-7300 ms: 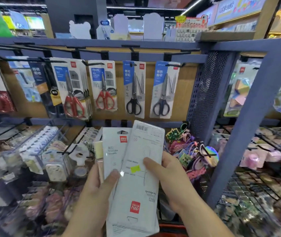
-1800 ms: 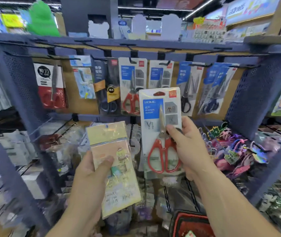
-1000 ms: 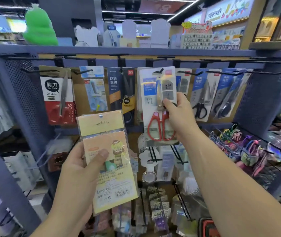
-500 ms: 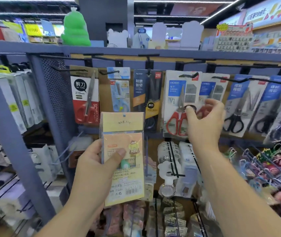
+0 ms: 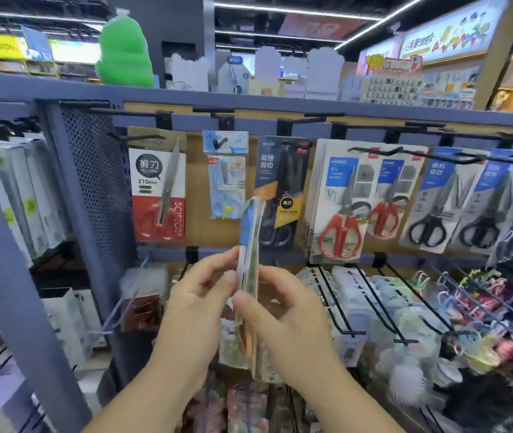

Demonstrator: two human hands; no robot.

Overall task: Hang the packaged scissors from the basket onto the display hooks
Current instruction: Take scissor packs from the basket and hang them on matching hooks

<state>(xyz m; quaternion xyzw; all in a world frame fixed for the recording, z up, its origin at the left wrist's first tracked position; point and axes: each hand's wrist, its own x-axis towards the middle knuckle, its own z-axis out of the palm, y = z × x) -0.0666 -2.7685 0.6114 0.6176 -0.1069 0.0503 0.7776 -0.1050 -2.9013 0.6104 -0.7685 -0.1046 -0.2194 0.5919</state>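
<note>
In front of the rack point(image 5: 92, 182), the left hand point(image 5: 199, 310) and right hand point(image 5: 292, 320) both pinch 1 packet point(image 5: 250, 245), held edge-on.

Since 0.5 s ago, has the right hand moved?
Yes. The right hand dropped down and left, off the hung red-handled scissors pack, and now pinches the edge-on packet with the left hand.

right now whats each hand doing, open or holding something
Left hand: pinches the flat package, which is turned edge-on.
Right hand: grips the same package from the other side.
</note>
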